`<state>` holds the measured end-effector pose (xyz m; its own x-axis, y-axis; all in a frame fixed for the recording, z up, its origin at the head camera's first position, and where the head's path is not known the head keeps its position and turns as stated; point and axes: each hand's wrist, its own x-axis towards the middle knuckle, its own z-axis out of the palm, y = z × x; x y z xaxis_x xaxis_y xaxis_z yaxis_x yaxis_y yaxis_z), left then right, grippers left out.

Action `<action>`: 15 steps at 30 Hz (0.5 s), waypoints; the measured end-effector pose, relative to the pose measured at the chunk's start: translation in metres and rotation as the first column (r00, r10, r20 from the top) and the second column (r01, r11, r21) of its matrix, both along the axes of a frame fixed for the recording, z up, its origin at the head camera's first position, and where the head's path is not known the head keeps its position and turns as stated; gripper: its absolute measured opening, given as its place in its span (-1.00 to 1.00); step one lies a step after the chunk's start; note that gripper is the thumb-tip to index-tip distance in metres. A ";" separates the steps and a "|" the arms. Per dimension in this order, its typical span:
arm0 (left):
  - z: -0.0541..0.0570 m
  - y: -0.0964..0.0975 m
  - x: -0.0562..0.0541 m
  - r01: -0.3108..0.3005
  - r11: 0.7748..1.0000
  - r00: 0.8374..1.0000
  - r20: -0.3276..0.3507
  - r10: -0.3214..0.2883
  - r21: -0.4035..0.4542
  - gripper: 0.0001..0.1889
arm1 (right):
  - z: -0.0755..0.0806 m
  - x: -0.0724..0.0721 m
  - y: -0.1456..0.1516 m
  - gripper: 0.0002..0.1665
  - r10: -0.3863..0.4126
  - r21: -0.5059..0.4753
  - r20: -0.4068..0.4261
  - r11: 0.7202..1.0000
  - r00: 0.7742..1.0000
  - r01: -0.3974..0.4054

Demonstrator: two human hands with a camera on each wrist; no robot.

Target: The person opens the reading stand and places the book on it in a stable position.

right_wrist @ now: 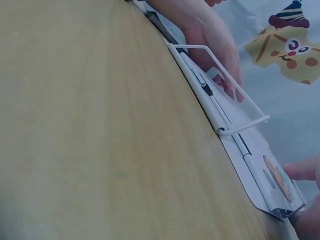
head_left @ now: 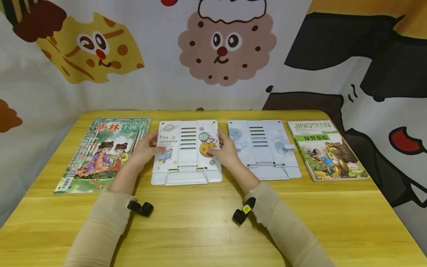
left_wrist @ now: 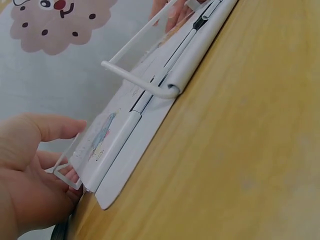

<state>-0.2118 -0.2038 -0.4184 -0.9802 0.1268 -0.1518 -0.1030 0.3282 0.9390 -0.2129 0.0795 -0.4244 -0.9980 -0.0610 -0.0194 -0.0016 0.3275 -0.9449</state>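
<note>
From where I stood, both hands were on the white book stand (head_left: pixel 188 158), the one printed "Tiny universe", which lay a little left of the middle of the desk (head_left: pixel 200 226), with its top toward the back edge. The left hand (head_left: pixel 144 149) had hold of the side nearer the desk's left edge, thumb laid over the printed face by the rocket and fingers around the rim. The right hand (head_left: pixel 229 151) gripped the opposite side, its thumb on the face beside the orange planet and its fingers at the edge. Neither hand was nearer than the other: the stand sat squarely between them, touched on both flanks, and that pairing across its width looked to me like the relation any shift of it would depend on. Its side edges ran from the back of the desk toward the person, its lower edge about parallel to the desk's back edge; I couldn't tell which dimension was the longer. The wire lip (left_wrist: pixel 132 75) stuck up at the near end, clear of both thumbs. Just beyond the right hand lay a pale blue stand (head_left: pixel 262 155), then a green-and-white book (head_left: pixel 328 152) near the back right corner; a magazine (head_left: pixel 100 159) lay toward the left edge, partly behind the left forearm.
</note>
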 end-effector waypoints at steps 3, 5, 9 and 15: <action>0.001 0.001 0.001 -0.018 1.000 1.000 0.022 0.017 0.024 -0.20 | 0.000 0.001 0.002 0.07 0.007 -0.028 -0.026 1.000 1.000 -0.008; 0.002 0.001 0.002 -0.035 0.999 0.999 0.031 0.034 0.033 -0.17 | 0.002 0.002 0.003 0.09 0.025 -0.061 -0.043 0.998 0.999 -0.027; 0.005 0.001 0.003 -0.060 0.997 0.998 0.024 0.059 0.050 -0.13 | 0.005 0.005 0.007 0.12 0.057 -0.114 -0.039 0.992 0.998 -0.061; 0.010 0.001 0.007 -0.041 0.997 0.999 -0.023 0.043 0.059 -0.10 | 0.009 0.012 0.016 0.14 0.065 -0.136 0.014 0.989 0.998 -0.062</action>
<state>-0.2052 -0.2029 -0.4085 -0.9882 0.0934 -0.1211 -0.0921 0.2684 0.9589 -0.2007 0.0955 -0.4155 -0.9915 -0.1274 -0.0250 -0.0005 0.1966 -0.9805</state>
